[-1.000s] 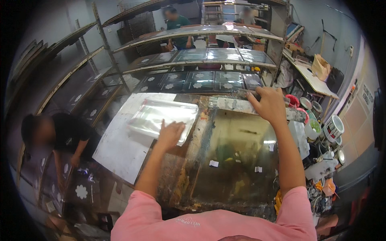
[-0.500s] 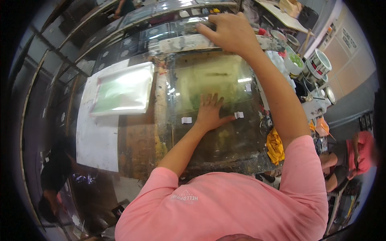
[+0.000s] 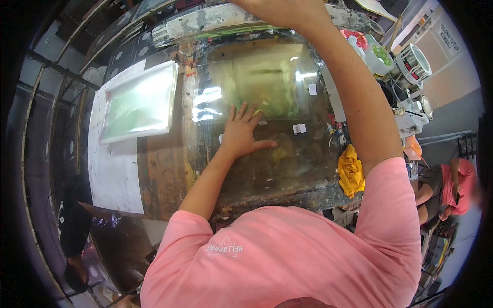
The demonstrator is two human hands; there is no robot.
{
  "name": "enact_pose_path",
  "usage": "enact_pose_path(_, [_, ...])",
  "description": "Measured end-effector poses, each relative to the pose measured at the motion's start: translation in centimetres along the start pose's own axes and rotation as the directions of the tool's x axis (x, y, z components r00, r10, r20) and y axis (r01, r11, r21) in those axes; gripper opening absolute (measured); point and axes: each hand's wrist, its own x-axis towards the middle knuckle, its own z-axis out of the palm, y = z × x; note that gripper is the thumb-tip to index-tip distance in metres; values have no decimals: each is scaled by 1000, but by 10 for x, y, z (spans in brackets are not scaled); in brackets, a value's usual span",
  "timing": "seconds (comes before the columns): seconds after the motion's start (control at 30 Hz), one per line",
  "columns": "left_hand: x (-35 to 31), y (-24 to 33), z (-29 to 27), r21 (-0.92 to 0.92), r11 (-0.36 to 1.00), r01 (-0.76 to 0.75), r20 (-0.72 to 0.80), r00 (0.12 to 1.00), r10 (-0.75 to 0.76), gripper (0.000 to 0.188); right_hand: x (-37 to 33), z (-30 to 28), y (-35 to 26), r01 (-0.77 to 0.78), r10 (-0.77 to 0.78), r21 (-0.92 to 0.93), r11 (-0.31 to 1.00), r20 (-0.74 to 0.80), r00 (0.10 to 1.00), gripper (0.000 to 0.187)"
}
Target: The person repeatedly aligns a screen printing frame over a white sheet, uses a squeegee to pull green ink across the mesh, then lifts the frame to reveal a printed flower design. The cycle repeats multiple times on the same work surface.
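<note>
My left hand (image 3: 240, 132) lies flat with its fingers spread, the fingertips on the near edge of a clear, shiny plastic sheet (image 3: 208, 102). Beneath and beyond the sheet, a yellow-green area (image 3: 262, 77) shows on the dark, paint-stained worktable (image 3: 246, 177). Small white tabs, one (image 3: 312, 89) by the sheet's right side and another (image 3: 299, 129) nearer me, sit on the surface. My right hand (image 3: 280, 11) reaches to the far side, over a paint-spattered bar (image 3: 205, 23). Its fingers are cut off by the picture's top edge.
A stack of clear glossy sheets (image 3: 141, 102) rests on white paper (image 3: 115, 179) to the left. On the right are a yellow cloth (image 3: 351, 171), a tub (image 3: 379, 60) and metal cans (image 3: 412, 64). Other people (image 3: 454, 187) (image 3: 74, 226) are at both sides.
My left hand has slid left along the sheet's near edge. My right hand has gone out at the top of the picture, so its fingers no longer show. The view has shifted.
</note>
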Motion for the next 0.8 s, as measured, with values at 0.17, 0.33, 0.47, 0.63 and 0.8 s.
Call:
enact_pose_path(0.17, [-8,23,13,28,1000,0,-60,998,2,111,0,-4,-2,-38,37,31,999,47,998,62])
enact_pose_path(0.33, [-9,31,17,39,999,1,-131,991,4,113,-1,5,-9,-15,14,50,999,37,999,61])
enact_pose_path(0.47, [17,57,30,-46,993,-110,-140,985,103,115,-2,-6,-3,-52,51,15,999,66,997,60])
enact_pose_path(0.63, [14,63,46,-11,997,-74,-106,992,72,119,-3,-1,-3,-22,22,8,1000,52,998,60])
enact_pose_path(0.8, [12,62,43,-7,995,-99,-113,989,98,117,-1,0,-3,-32,32,5,999,61,998,60])
